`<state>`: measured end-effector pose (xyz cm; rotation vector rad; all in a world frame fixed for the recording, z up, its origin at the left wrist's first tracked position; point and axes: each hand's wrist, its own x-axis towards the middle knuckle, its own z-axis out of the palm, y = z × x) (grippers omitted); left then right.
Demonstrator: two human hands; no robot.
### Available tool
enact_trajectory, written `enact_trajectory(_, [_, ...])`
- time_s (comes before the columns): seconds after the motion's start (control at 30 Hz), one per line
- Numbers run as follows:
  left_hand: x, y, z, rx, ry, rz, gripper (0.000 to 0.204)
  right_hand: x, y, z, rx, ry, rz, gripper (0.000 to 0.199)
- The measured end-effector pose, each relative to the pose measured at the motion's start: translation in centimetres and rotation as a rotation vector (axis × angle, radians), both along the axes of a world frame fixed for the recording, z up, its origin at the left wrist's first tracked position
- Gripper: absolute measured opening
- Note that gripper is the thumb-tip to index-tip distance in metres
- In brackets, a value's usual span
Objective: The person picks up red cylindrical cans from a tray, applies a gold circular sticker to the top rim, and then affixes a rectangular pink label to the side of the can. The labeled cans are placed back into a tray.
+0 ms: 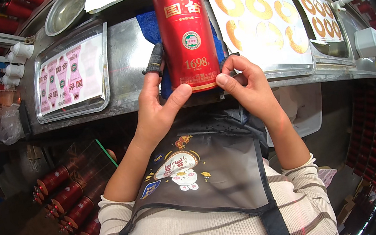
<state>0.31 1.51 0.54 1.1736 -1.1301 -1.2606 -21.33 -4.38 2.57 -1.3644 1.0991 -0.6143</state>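
A red cylindrical bottle (184,14) with gold lettering and a round green-and-white emblem lies on a blue cloth (150,29), its base toward me. My left hand (153,105) grips its lower left side, the thumb at the base edge and a dark finger cot on a finger along the wall. At the lower right edge, my right hand (253,86) has thumb and forefinger curled close together against the bottle. The far-side fingers of both hands are partly hidden.
To the left, a metal tray (106,76) holds a sheet of pink decals. A white sheet of gold ring-shaped decals (257,9) lies on the right, with another tray (339,50) beyond. A metal bowl (51,27) stands far left. Red bottles (67,197) are stacked below the bench (138,104).
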Motion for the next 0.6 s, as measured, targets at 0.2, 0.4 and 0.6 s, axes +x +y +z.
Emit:
enact_trajectory(0.2, [-0.2,0.3,-0.5,-0.005,0.183,0.088,0.071,-0.9,-0.1,-0.8,0.047,-0.093,0.010,0.020])
enact_trajectory(0.4, [-0.5,0.3,-0.6,-0.047,0.040,0.051,0.074,-0.3,0.3,-1.0,-0.031,-0.064,-0.031,0.026])
enact_trajectory(0.6, [-0.1,0.1,-0.7,-0.053,-0.055,-0.013,0.080,-0.2,0.2,-0.4,0.001,-0.026,-0.022,0.030])
